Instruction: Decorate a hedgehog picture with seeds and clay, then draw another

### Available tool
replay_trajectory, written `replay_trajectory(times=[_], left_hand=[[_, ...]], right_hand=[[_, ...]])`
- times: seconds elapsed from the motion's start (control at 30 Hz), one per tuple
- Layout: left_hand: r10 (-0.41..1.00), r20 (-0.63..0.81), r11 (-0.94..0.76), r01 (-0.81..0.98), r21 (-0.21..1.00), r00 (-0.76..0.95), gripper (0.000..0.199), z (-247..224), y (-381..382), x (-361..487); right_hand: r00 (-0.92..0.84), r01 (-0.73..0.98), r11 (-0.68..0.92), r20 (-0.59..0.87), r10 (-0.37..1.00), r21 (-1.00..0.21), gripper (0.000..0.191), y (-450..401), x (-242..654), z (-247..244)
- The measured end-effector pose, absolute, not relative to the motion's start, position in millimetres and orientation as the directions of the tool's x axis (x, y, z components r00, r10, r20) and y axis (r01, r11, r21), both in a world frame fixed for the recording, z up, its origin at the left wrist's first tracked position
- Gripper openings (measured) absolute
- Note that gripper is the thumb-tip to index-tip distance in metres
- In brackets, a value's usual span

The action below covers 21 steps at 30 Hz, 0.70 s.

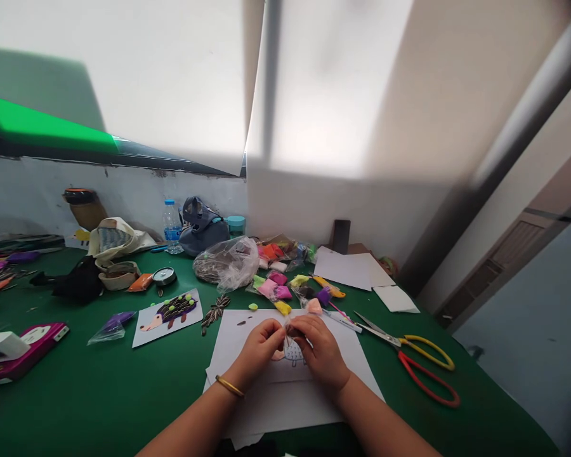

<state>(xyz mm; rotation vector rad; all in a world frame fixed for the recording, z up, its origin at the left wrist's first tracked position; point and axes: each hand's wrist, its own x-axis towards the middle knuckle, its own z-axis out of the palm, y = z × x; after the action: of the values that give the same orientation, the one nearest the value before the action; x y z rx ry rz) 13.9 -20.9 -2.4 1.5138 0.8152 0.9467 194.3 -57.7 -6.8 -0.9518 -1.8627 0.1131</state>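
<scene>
My left hand (261,346) and my right hand (320,349) meet over white paper (247,406) at the lower middle. The fingers of both are pinched close together around something small, perhaps clear plastic, too hidden to name. Below the fingertips, a drawing (294,351) of a hedgehog-like animal shows in part, with a peach-coloured patch at its left. A small green lump (252,306) and dark seeds (241,323) lie near the paper's top edge. Left of the paper rests a card (167,317) bearing a purple hedgehog with seeds and green dots.
Large scissors (409,349) lie open at right. Beyond my hands are packets of coloured clay (276,285), a plastic bag (226,263) and white sheets (342,268). A seed pile (215,312), purple packet (111,325), bottle (172,228) and magenta box (33,352) stand or lie leftward.
</scene>
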Motion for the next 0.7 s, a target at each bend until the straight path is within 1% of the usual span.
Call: replay_trajectory(times=[0.07,0.17,0.23,0.3,0.37,0.7], left_hand=[[0.905,0.172,-0.223,0.089,0.971,0.39,0.033,-5.7,-19.9,14.0],[0.9,0.274,-0.364,0.238,0.901,0.339,0.021,-8.6,-19.9,12.1],[0.884,0.315,-0.42,0.291,0.86,0.344,0.022,-8.6,-20.2,10.6],[0.877,0.327,-0.437,0.298,0.849,0.353,0.029,-8.0,-19.7,10.0],[0.876,0.323,-0.433,0.291,0.853,0.357,0.031,-8.2,-18.4,10.4],[0.868,0.344,-0.463,0.331,0.822,0.359,0.023,-11.7,-16.8,11.9]], right_hand=[[-0.213,0.577,0.69,0.735,0.644,-0.437,0.027,-56.9,194.6,-6.8],[-0.227,0.599,0.689,0.739,0.634,-0.407,0.029,-55.5,194.3,-8.2],[-0.23,0.61,0.686,0.739,0.633,-0.397,0.03,-54.7,193.9,-9.5],[-0.229,0.612,0.685,0.741,0.631,-0.394,0.031,-54.1,193.7,-10.8],[-0.226,0.608,0.689,0.745,0.627,-0.396,0.032,-53.5,193.9,-11.7],[-0.222,0.596,0.69,0.742,0.633,-0.411,0.031,-51.1,197.5,-13.6]])
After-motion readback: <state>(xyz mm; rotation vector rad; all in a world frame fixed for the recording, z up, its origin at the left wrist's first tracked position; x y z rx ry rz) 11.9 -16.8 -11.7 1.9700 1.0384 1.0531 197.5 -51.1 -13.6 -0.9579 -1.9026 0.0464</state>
